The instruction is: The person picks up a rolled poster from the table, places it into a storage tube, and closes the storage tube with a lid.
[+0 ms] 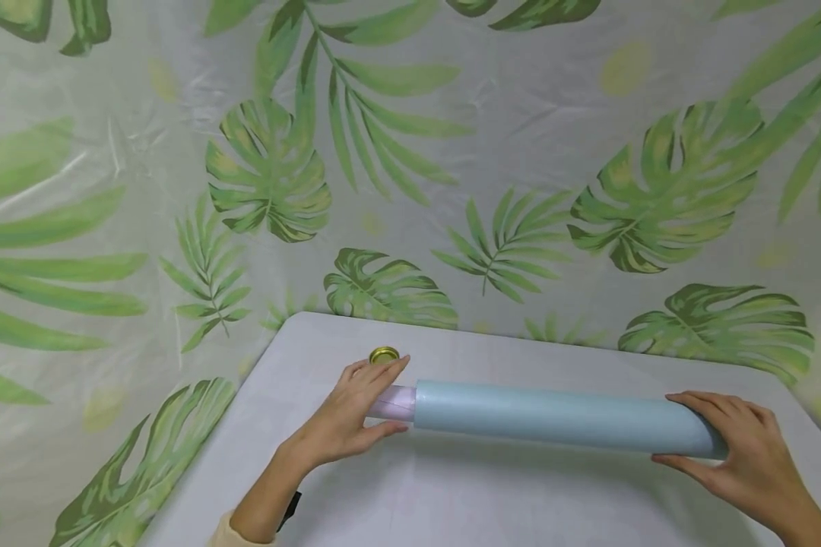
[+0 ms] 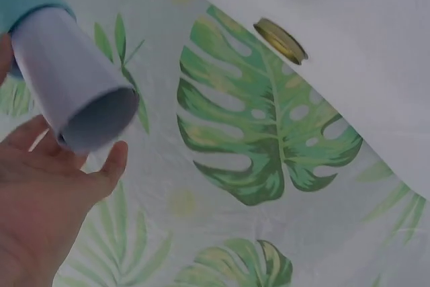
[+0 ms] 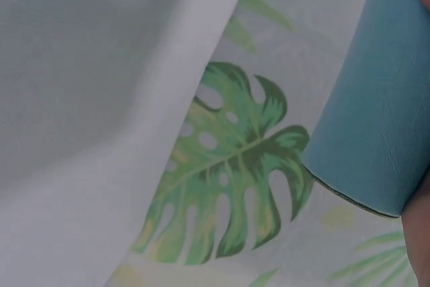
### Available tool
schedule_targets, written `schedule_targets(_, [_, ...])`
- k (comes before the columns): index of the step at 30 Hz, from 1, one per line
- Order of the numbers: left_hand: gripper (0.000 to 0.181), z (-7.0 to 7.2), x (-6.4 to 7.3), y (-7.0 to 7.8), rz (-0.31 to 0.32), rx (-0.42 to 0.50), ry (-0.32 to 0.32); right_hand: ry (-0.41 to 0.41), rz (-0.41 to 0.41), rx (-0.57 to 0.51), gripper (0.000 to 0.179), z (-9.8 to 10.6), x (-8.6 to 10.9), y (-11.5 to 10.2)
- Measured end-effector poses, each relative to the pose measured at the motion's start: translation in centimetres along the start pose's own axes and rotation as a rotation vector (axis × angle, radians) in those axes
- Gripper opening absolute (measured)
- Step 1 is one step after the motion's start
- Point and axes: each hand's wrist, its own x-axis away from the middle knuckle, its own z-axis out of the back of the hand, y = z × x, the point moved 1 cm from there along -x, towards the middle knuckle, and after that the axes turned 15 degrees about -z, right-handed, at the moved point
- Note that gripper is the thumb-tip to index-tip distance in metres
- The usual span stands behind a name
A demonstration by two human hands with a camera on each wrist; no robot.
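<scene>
A light-blue tube (image 1: pixel 547 414) is held level above the white table, and its shadow falls below it. Out of its left end sticks a pale lilac-white roll (image 1: pixel 400 403); the left wrist view shows this roll's round hollow end (image 2: pixel 101 119). My left hand (image 1: pixel 349 414) is around the roll, thumb below and straight fingers above, fingertips near the tube's mouth. One fingertip stands apart from the roll in the left wrist view. At the tube's right end, my right hand (image 1: pixel 746 441) grips it between thumb and fingers.
A gold-coloured round lid (image 1: pixel 384 355) lies on the table (image 1: pixel 342 330) behind my left hand. A leaf-patterned sheet (image 1: pixel 520 152) hangs behind the table and shows at its sides. A dark band (image 1: pixel 289 510) is on the left wrist, by a beige sleeve.
</scene>
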Motion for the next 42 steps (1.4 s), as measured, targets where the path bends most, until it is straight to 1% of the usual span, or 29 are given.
schedule_targets(1, [0.082,0.4,0.1,-0.2,0.034,0.025,0.028,0.007,0.000,-0.008,0.102,0.0,-0.1,0.1])
schedule_targets(2, [0.077,0.9,0.3,-0.5,0.082,0.064,0.052,0.013,0.000,-0.014,0.102,0.1,-0.2,0.2])
schedule_targets(3, [0.072,1.5,0.5,-0.8,0.138,0.126,0.072,0.023,0.002,-0.018,0.102,0.1,-0.3,0.3])
schedule_targets(5, [0.060,2.6,1.1,-1.7,0.270,0.280,0.094,0.040,-0.001,-0.024,0.103,0.3,-0.5,0.4])
schedule_targets(6, [0.054,3.0,1.4,-2.2,0.333,0.372,0.103,0.049,-0.004,-0.023,0.103,0.5,-0.5,0.4])
schedule_targets(8, [0.049,3.7,2.0,-3.1,0.446,0.542,0.097,0.061,-0.015,-0.021,0.101,0.7,-0.6,0.4])
schedule_targets(10, [0.049,3.9,2.3,-3.7,0.514,0.672,0.088,0.062,-0.029,-0.025,0.102,0.8,-0.6,0.5])
schedule_targets(11, [0.049,3.9,2.4,-3.9,0.527,0.719,0.088,0.062,-0.033,-0.028,0.102,0.8,-0.5,0.5])
schedule_targets(13, [0.050,3.7,2.2,-4.0,0.536,0.788,0.094,0.064,-0.035,-0.033,0.102,0.8,-0.4,0.6])
schedule_targets(16, [0.049,3.3,1.8,-3.8,0.534,0.845,0.123,0.068,-0.032,-0.040,0.103,0.7,-0.4,0.6])
schedule_targets(19, [0.046,2.9,1.5,-3.6,0.545,0.864,0.168,0.069,-0.026,-0.037,0.103,0.6,-0.4,0.6])
schedule_targets(22, [0.044,2.6,1.4,-3.4,0.574,0.867,0.194,0.062,-0.026,-0.032,0.102,0.6,-0.4,0.4])
schedule_targets(27, [0.047,2.2,1.2,-2.9,0.572,0.873,0.187,0.053,-0.025,-0.035,0.100,0.5,-0.3,0.0])
schedule_targets(30, [0.051,1.9,1.0,-2.5,0.543,0.901,0.183,0.059,-0.014,-0.040,0.099,0.4,-0.2,-0.3])
schedule_targets(32, [0.051,1.7,0.7,-2.1,0.535,0.929,0.188,0.063,-0.008,-0.047,0.099,0.3,-0.1,-0.5])
schedule_targets(34, [0.050,1.6,0.5,-1.7,0.523,0.938,0.189,0.065,-0.004,-0.053,0.099,0.2,-0.1,-0.8])
schedule_targets(38, [0.049,1.2,0.3,-1.0,0.518,0.923,0.184,0.062,0.000,-0.055,0.098,0.0,0.0,-1.3])
schedule_targets(42, [0.047,1.0,0.2,-0.5,0.472,0.900,0.173,0.057,-0.002,-0.049,0.098,-0.1,0.0,-1.5])
